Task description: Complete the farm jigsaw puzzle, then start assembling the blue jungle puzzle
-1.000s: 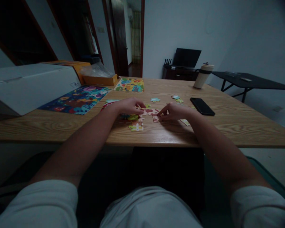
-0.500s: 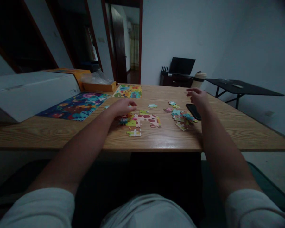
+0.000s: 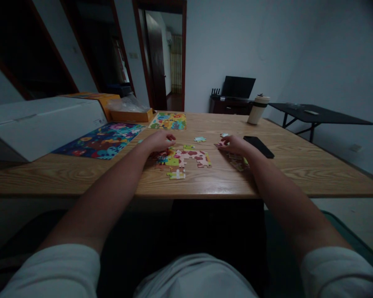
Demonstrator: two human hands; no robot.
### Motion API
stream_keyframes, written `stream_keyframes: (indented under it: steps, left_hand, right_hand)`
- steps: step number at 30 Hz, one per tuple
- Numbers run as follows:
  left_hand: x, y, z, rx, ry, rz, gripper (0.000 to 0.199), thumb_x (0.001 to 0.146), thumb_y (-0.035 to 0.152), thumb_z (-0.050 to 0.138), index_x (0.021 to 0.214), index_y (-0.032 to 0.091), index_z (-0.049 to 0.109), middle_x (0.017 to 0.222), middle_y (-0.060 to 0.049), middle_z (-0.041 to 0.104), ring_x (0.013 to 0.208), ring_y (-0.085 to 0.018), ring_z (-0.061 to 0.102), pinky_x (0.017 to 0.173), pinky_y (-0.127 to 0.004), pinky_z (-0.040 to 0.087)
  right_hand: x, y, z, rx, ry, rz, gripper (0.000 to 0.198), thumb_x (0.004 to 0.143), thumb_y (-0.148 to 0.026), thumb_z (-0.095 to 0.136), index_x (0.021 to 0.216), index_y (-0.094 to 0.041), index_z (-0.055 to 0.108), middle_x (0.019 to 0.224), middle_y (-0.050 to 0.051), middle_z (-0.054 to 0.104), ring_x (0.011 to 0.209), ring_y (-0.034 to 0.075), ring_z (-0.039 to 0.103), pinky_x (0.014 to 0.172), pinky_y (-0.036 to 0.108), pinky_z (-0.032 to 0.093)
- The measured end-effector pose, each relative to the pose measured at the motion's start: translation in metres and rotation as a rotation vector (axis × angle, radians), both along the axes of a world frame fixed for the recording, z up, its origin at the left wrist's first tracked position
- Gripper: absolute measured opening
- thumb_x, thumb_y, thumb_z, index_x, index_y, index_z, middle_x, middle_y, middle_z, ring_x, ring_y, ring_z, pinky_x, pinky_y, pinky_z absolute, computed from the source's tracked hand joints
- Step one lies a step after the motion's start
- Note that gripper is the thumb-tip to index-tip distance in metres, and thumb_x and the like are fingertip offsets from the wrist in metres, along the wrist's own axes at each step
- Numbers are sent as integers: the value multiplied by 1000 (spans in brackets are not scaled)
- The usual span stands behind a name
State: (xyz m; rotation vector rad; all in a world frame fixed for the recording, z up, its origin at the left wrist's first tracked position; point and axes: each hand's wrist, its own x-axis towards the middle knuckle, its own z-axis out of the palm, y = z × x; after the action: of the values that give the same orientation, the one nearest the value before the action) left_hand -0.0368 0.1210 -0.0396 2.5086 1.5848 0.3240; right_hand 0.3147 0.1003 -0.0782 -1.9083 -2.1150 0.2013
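A partly joined jigsaw puzzle [image 3: 192, 154] with a brown-patched pink shape lies on the wooden table before me. My left hand [image 3: 160, 141] rests at its upper left side, fingers loosely bent and slightly apart, with no piece visible in them. My right hand [image 3: 235, 145] reaches over the loose puzzle pieces [image 3: 236, 161] on the right and hides part of that pile. Its fingertips are closed around a pink puzzle piece [image 3: 219, 144] at the pile's left side. A pale blue-green puzzle piece [image 3: 200, 139] lies alone between the hands.
A black phone [image 3: 258, 146] lies right of my right hand, with a lidded cup [image 3: 258, 109] behind it. At left are a white box [image 3: 46, 124], a dark blue picture sheet [image 3: 102, 138], a yellow picture sheet [image 3: 168, 120] and an orange tray [image 3: 130, 115] holding clear plastic.
My right hand has come down and left from above the phone to the loose pieces, uncovering the phone and cup. My left hand has barely moved.
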Motion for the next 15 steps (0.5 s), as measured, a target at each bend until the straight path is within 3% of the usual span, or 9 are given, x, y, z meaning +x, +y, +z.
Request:
stream_keyframes:
  steps: [6, 11, 15]
  left_hand:
    - [1, -1, 2, -22, 5, -9, 38, 86, 37, 53, 116, 19, 68, 109, -6, 73, 92, -19, 67, 77, -25, 48]
    - [1, -3, 2, -23, 3, -4, 36, 86, 35, 53, 115, 19, 68, 108, -7, 73, 93, -20, 66, 80, -27, 48]
    - [-7, 4, 1, -1, 15, 77, 37, 85, 34, 56, 115, 18, 68, 111, -7, 72, 96, -20, 66, 81, -25, 48]
  right_hand:
    - [2, -7, 9, -41, 351, 6, 71, 73, -56, 74, 130, -18, 57, 116, 14, 67, 76, 19, 65, 67, 31, 51]
    - [15, 3, 16, 112, 582, 1, 46, 85, -43, 66, 121, -16, 62, 114, 14, 69, 91, 19, 65, 75, 28, 50]
    - [26, 7, 13, 131, 493, -135, 40, 84, -36, 65, 117, -12, 65, 113, 16, 69, 85, 19, 65, 69, 28, 50]
